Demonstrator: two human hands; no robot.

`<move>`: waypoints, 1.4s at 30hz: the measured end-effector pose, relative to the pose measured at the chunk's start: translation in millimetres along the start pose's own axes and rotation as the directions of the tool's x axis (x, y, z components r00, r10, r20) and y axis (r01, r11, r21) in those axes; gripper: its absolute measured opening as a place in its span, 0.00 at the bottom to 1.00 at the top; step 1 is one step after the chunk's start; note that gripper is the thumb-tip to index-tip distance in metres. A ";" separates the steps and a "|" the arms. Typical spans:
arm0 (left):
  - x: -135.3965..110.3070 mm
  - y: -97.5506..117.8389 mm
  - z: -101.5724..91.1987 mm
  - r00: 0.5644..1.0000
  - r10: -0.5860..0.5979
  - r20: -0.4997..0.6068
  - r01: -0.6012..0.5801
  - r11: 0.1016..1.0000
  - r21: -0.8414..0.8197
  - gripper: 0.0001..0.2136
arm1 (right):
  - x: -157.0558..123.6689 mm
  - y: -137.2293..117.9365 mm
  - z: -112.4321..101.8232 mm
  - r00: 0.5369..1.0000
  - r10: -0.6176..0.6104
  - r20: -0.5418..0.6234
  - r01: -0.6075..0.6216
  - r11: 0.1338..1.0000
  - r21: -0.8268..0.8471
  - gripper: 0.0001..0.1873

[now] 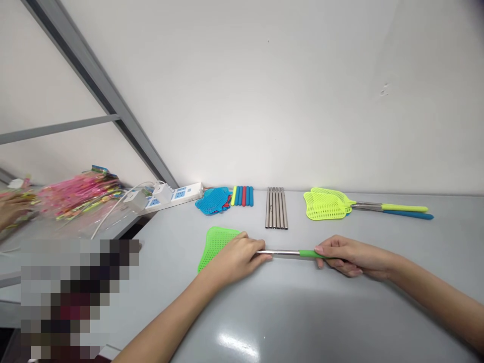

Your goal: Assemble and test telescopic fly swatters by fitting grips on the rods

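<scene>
A green fly swatter (217, 243) with a metal shaft lies crosswise between my hands, just over the grey table. My left hand (240, 257) is closed around the shaft near the mesh head and hides part of that head. My right hand (342, 256) grips the green handle at the other end, its fingers wrapped round it. Behind them lies a row of several metal tubes (277, 207). Several coloured handle grips (242, 196), in yellow, blue and red, lie side by side to their left. Blue swatter heads (214, 200) are stacked beside these, with red ones underneath.
At the back right lie yellow-green fly swatters (328, 203) and a blue handle (408, 214). A white power strip (185, 192) with plugged-in adapters stands at the left back. On the neighbouring table is a pile of pink items (81, 191), with another person's hand (15, 207) by it.
</scene>
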State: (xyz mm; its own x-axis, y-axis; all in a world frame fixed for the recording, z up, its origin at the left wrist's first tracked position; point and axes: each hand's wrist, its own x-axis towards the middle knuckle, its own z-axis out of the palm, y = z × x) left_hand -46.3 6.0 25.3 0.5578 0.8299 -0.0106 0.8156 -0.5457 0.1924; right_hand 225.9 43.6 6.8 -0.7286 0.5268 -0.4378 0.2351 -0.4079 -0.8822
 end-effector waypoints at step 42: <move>4.2 -13.2 8.0 0.996 0.090 -0.005 -0.090 0.988 -0.129 0.14 | -3.1 4.7 -6.8 0.999 -0.021 -0.049 0.020 1.000 -0.020 0.11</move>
State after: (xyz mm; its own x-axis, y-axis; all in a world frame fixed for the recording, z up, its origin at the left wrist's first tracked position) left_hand -53.4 15.8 15.0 0.6286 0.7777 0.0113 0.7353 -0.5989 0.3171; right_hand 233.6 45.1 2.8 -0.7013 0.5707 -0.4272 0.2336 -0.3822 -0.8941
